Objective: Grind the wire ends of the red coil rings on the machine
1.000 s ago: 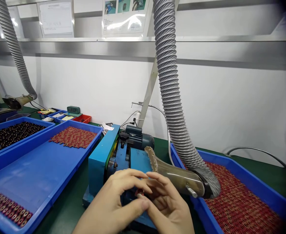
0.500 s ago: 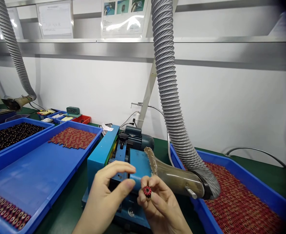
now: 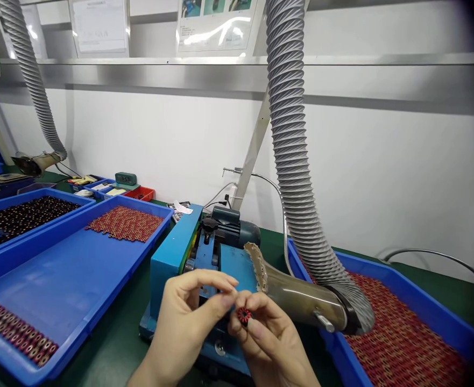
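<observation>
In front of the blue machine [image 3: 237, 263], my right hand [image 3: 267, 328] pinches a small red rotor core [image 3: 243, 316] with slots around its rim. Its round end faces me. Close on its left, my left hand [image 3: 192, 312] has thumb and forefinger curled together, the tips beside my right fingertips. Whether anything lies between those left fingertips is hidden. The machine carries a dark motor [image 3: 237, 228] at its back. A brownish suction nozzle [image 3: 301, 295] reaches to its right side from a grey ribbed hose [image 3: 293, 161].
A blue tray [image 3: 75, 274] on the left holds red cores at its far and near ends. Beyond it, another blue tray [image 3: 87, 202] holds black parts. To the right, a blue tray [image 3: 337, 355] is filled with rows of red cores. A green clock [image 3: 126, 179] stands behind.
My left thumb and forefinger have closed together and moved right, up to my right fingertips. My right hand still holds the rotor core. The view has shifted slightly.
</observation>
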Demonstrator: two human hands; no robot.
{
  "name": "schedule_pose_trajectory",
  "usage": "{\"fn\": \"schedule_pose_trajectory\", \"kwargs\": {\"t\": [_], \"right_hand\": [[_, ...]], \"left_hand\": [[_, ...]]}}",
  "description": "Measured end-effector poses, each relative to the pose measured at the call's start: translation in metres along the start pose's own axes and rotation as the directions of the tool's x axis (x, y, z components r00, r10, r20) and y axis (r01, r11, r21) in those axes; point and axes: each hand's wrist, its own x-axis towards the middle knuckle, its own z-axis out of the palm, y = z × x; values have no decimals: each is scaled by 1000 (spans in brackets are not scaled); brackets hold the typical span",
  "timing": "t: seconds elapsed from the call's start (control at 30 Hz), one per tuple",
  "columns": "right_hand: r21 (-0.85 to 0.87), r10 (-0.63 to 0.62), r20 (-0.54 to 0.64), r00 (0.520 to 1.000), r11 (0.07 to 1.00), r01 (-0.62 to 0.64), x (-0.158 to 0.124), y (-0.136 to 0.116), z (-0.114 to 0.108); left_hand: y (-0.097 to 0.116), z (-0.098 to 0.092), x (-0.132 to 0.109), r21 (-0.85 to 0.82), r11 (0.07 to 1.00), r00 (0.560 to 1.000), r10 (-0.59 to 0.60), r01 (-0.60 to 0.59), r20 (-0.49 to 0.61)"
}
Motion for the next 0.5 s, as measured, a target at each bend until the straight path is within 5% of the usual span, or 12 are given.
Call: {"fn": "schedule_pose_trajectory", "kwargs": {"t": [0.2,0.37,0.5], "right_hand": [[-29,22,-13,1000,999,-22,-2,0,5],[-109,41,-48,998,993,-46,-6,13,12],[-190,82,-62,995,977,-93,-12,35,23]], "left_hand": [[22,-29,-7,186,942,916,320,-279,-243],[45,-62,-39,460,785,880,475,-415,-18],[23,-110,-82,624,631,878,429,-461,215]]}}
